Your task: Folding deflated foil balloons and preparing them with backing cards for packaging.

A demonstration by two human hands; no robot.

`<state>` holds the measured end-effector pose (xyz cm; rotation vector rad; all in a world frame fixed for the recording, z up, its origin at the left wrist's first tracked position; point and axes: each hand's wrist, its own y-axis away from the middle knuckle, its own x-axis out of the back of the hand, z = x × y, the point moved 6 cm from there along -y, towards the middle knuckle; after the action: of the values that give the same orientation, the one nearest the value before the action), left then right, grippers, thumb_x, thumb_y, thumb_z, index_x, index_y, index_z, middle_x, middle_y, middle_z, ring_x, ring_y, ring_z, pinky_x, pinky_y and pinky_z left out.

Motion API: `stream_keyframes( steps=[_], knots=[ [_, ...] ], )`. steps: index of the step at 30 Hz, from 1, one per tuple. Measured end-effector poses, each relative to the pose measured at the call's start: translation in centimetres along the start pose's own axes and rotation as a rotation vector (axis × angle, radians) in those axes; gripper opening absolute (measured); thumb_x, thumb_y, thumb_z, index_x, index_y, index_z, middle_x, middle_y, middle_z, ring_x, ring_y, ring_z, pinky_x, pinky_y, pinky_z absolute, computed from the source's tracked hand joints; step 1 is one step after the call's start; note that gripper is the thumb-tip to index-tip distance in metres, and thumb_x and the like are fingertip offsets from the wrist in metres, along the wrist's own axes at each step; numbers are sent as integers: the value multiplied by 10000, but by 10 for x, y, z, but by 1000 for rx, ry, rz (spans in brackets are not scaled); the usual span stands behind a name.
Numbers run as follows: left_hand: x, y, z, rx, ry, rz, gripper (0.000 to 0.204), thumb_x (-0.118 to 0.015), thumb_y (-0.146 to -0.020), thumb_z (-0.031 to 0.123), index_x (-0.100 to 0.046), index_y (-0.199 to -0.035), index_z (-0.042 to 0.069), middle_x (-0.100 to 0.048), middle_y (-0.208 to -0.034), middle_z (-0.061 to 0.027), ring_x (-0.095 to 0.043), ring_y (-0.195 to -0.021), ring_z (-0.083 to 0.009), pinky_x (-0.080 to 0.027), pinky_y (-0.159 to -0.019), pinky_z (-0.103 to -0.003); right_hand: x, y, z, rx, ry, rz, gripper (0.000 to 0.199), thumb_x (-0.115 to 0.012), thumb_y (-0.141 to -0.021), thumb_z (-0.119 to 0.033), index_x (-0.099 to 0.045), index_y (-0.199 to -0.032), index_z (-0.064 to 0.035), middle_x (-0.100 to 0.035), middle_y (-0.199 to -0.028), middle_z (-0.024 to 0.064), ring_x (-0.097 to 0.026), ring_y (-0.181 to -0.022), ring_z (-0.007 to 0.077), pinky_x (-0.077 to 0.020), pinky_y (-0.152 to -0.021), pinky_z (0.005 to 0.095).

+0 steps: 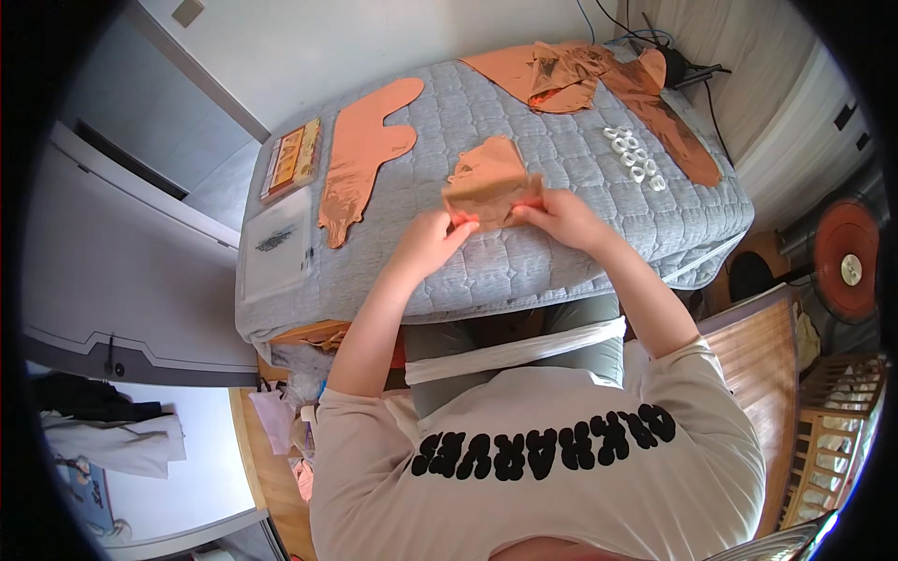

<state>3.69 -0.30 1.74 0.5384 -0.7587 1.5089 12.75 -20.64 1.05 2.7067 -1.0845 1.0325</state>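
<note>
Above the near side of the mattress, both my hands pinch the near edge of a flat rose-gold foil balloon (486,168). My left hand (435,245) grips its left corner, and my right hand (566,221) its right corner, with fingers closed. The balloon's near part is folded up between them and looks slightly blurred. To the left lies another flat foil balloon (360,140), long with a rounded bump. At the back right a crumpled foil balloon (571,79) rests near a long foil strip (678,140).
Several white rings (634,157) lie in rows on the quilted mattress (440,103). Along its left side are a flat box (293,159) and a clear plastic sheet or bag (278,245) with dark thin bits. Black cables (645,37) hang behind; a round orange fan (847,248) stands right.
</note>
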Motion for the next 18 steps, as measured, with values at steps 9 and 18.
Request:
stream_keyframes(
  steps=[9, 18],
  knots=[
    [-2, -15, -12, 125, 214, -22, 1020, -768, -919, 185, -45, -1619, 19, -726, -851, -129, -677, -777, -152, -519, -724, -302, 8, -23, 13, -345, -6, -18, 458, -695, -965, -408, -718, -1107, 26, -740, -915, 112, -658, -814, 193, -513, -756, 356],
    [-3, -21, -22, 178, 127, -87, 1121, -767, -909, 172, 86, -1622, 29, -715, -867, -126, -676, -793, -194, -526, -775, -316, 5, -38, 28, -372, 109, 15, 511, -666, -935, -453, -733, -1081, 31, -729, -997, 264, -708, -955, 397, -533, -829, 458]
  ],
)
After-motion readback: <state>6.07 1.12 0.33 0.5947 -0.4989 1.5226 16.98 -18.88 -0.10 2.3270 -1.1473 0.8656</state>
